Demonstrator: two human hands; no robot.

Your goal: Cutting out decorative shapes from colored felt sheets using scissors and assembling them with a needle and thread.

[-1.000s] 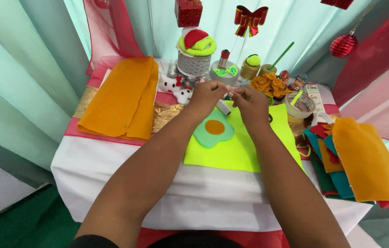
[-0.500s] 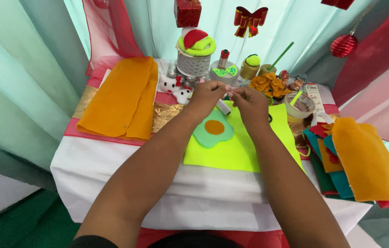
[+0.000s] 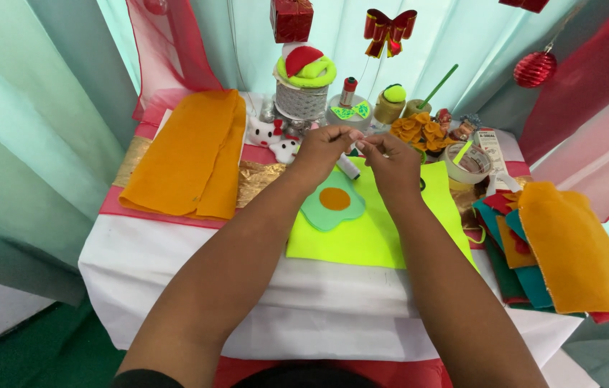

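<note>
Our left hand (image 3: 322,147) and right hand (image 3: 389,162) meet fingertip to fingertip, pinching something too small to identify. Just below them on the surface (image 3: 175,266), the mint felt flower (image 3: 333,205) with its orange centre lies loose on the yellow-green sheet (image 3: 376,230), apparently unstitched, beside a small white spool (image 3: 348,167).

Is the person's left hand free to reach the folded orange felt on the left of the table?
Probably yes. The folded orange felt lies uncovered, with nothing between it and the left hand, though its fingers seem busy pinching something small.

Left hand (image 3: 324,149): fingers pinched, tips pointing to 3 o'clock.
Right hand (image 3: 389,162): pinched, fingertips meeting the left's.
Forearms: both extended toward 12 o'clock.
</note>
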